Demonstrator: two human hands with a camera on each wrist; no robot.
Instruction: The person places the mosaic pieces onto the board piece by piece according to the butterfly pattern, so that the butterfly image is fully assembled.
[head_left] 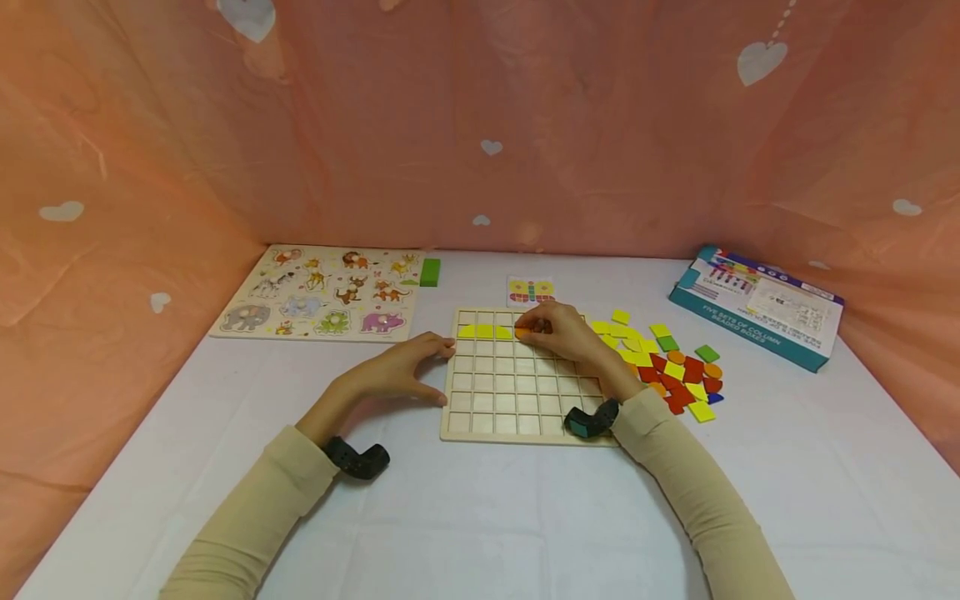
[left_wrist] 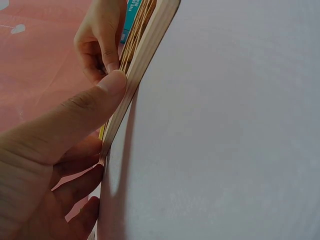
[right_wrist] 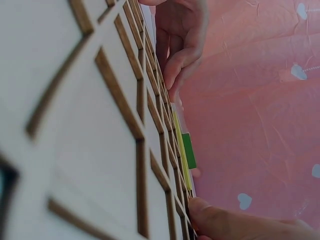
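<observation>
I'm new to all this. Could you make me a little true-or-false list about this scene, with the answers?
1. The right hand pinches an orange piece. True.
2. The left hand holds a blue piece. False: the left hand holds no piece; it touches the left edge of the wooden grid board.
3. A butterfly picture card lies beyond the board's far edge. True.
4. The animal puzzle board lies right of the grid. False: the animal puzzle board lies left of it.
5. The box reading "Five sets of column beaded boxes" is on the table's right side. True.
</observation>
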